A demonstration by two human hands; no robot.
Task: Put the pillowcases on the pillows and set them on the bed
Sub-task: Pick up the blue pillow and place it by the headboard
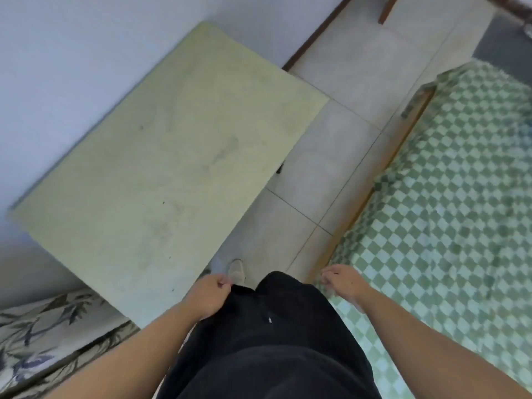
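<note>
The bed [449, 214] with a green-and-white checked sheet fills the right side. At the lower left edge lies a cloth with a grey leaf print [43, 335]; I cannot tell whether it is a pillow or a pillowcase. My left hand [211, 295] hangs beside my dark trousers with its fingers loosely curled and nothing in it. My right hand [342, 280] hovers over the near edge of the bed, fingers also loosely curled and holding nothing. No other pillow shows in this blurred view.
A pale yellow-green table top [172, 168] stands against the white wall on the left. A strip of light floor tiles [325, 168] runs between it and the bed's wooden frame [383, 174]. My shoe [236, 269] is on the tiles. A wooden leg [387, 8] stands far back.
</note>
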